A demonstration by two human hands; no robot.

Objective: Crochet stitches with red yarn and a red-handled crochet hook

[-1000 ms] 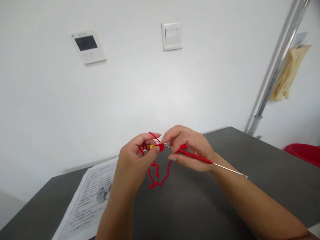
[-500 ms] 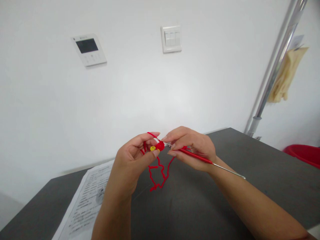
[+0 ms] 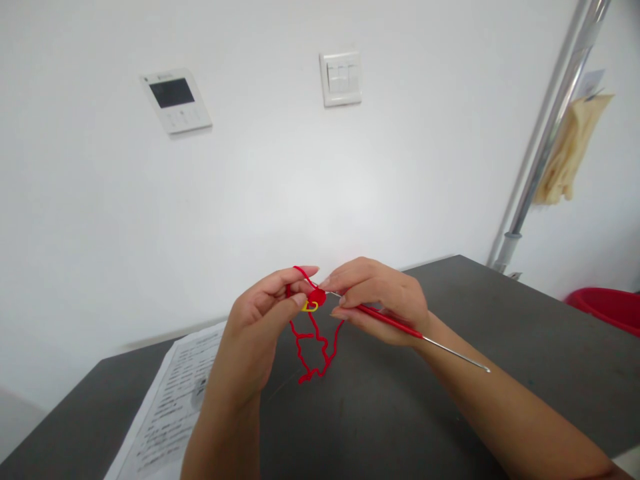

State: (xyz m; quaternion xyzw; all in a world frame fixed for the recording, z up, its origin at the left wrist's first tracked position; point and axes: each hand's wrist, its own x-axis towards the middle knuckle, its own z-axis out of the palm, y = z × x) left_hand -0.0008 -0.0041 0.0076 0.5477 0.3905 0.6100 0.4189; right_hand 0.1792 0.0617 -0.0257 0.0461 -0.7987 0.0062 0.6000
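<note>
Between the thumb and fingers of my left hand (image 3: 267, 310) is a small round piece of red crochet work (image 3: 317, 297). A yellow stitch marker (image 3: 311, 307) hangs at its lower edge, by my thumb. Red yarn (image 3: 325, 357) runs over my raised left index finger and trails in loose bends on the dark table. My right hand (image 3: 383, 300) grips a crochet hook (image 3: 390, 321) with a red handle and metal ends. The hook's far tip meets the crochet piece, where my fingertips partly hide it. Its other end points down to the right over my wrist.
Printed sheets (image 3: 167, 407) lie on the dark table (image 3: 400, 413) under my left forearm. Behind the table stands a white wall with a panel (image 3: 177, 100) and a switch (image 3: 341, 79). To the right are a metal pole (image 3: 545, 147), a hanging yellowish glove (image 3: 573, 150) and a red basin (image 3: 605, 308).
The crochet piece has turned in my left fingers, so the stitch marker now shows its open loop lower down. My right hand and the hook have shifted slightly left and down.
</note>
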